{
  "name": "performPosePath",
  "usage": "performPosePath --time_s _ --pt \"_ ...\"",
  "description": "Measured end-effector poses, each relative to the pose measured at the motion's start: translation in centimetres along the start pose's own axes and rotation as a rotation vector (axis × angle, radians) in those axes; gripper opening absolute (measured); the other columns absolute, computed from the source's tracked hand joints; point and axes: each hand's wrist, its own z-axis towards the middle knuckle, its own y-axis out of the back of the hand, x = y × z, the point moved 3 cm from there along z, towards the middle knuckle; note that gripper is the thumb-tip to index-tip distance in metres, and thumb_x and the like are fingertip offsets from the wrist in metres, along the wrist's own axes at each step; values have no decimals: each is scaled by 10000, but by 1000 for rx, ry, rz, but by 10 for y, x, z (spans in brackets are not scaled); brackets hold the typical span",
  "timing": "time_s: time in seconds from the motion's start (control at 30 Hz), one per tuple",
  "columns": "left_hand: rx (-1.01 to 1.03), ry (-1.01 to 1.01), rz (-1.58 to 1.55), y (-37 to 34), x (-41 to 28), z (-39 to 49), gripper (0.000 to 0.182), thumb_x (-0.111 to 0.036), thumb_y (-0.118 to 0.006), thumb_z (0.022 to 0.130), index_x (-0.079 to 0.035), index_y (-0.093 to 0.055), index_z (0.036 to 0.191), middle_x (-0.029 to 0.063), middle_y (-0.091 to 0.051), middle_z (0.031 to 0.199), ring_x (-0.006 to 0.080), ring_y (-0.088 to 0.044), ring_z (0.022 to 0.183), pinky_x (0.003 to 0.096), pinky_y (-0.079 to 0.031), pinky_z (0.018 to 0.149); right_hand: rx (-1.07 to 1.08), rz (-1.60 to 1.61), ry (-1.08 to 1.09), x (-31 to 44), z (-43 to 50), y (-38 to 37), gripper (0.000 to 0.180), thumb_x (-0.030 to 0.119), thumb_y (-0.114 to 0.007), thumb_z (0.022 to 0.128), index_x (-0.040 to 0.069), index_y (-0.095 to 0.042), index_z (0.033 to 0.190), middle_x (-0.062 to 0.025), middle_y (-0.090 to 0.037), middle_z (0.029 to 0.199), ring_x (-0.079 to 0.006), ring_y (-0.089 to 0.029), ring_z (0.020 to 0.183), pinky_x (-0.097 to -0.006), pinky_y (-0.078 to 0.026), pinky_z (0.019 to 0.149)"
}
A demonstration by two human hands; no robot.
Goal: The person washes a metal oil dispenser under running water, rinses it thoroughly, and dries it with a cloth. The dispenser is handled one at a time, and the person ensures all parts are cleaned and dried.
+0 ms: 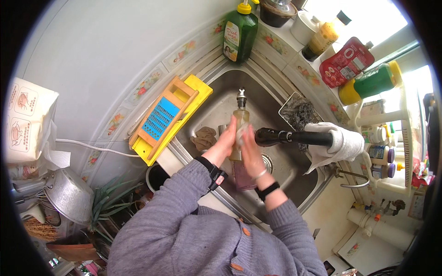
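Note:
A clear bottle with a metal pour spout (241, 115) is held between my two hands over the stainless steel sink (221, 81). My left hand (226, 138) grips the bottle's left side. Against its right side lies my right hand (251, 150), blurred, with something whitish by its fingers that I cannot make out. A pinkish cloth or box-shaped thing (244, 176) shows below the bottle, partly hidden. Just right of my right hand is the black faucet head (272, 137). A crumpled brown cloth (203, 138) lies in the sink at the left.
A yellow and wooden grater (160, 119) leans at the sink's left edge. Green dish soap (240, 38) stands in the back corner. A wire basket holds a dark scouring mesh (297, 110); a white cloth (340, 141) wraps the faucet. Bottles line the windowsill.

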Motion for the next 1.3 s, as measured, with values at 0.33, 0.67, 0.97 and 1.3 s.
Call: performPosePath --time_s 0.33,0.67,0.97,1.3 --pt "162 -85 -139 -23 4 -7 752 -667 -415 874 -114 -393 1383 79 -514 1300 187 -453 1216 325 -379 995 -201 -26 -11 11 33 21 484 87 -502 883 75 -412 1359 -205 -319 1445 -421 -307 1317 -465 -258 1080" --pt "141 54 -146 -16 -15 -4 801 -768 -265 827 -109 -533 1193 77 -615 992 199 -594 900 382 -494 780 -122 51 105 18 -46 27 284 69 -526 882 21 -590 1155 -142 -596 1202 -307 -539 1088 -388 -411 937" --pt "244 -140 -303 -40 10 -7 556 -521 -473 923 -100 -452 1285 60 -590 1101 183 -567 1012 348 -464 874 -446 509 -465 -3 -38 21 645 209 -769 710 -34 -488 1237 -103 -612 1090 -158 -598 955 -259 -477 818" --pt "475 -2 -521 -28 -7 0 649 -667 -467 850 -105 -540 1167 82 -609 1100 230 -576 1039 419 -464 895 -56 1297 -892 -33 -55 13 412 298 -512 874 17 -540 1174 -41 -634 972 -112 -606 733 -210 -453 526"
